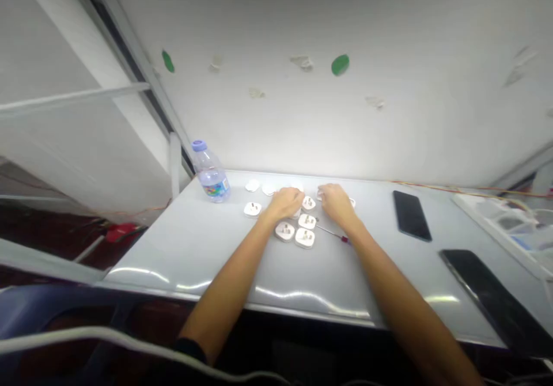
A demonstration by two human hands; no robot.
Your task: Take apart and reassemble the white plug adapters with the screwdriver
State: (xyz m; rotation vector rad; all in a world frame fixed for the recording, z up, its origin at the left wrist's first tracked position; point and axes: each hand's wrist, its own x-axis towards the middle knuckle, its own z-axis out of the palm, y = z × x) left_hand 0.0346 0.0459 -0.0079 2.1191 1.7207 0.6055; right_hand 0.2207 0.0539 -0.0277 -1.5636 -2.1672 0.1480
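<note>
Several white, rounded-square plug units with metal prongs on top lie in the middle of the table; one plug unit [305, 237] sits nearest me, with another plug unit [284, 231] beside it. My left hand [285, 203] is closed, its fingers curled down among the plugs over a white piece they partly hide. To the right, my right hand [336, 203] is also closed, fingertips at a white piece [319, 195] mostly covered by the hand. Between my forearms lies a thin screwdriver [332, 233] with a red end. A lone plug unit [253, 209] rests left of my left hand.
White round pieces [252, 185] lie near the wall, right of a water bottle [211, 176]. On the right are a dark phone [411, 215], a larger black device [492, 294] and a white tray [496, 227] with parts. A white cable [99, 333] crosses the lower left.
</note>
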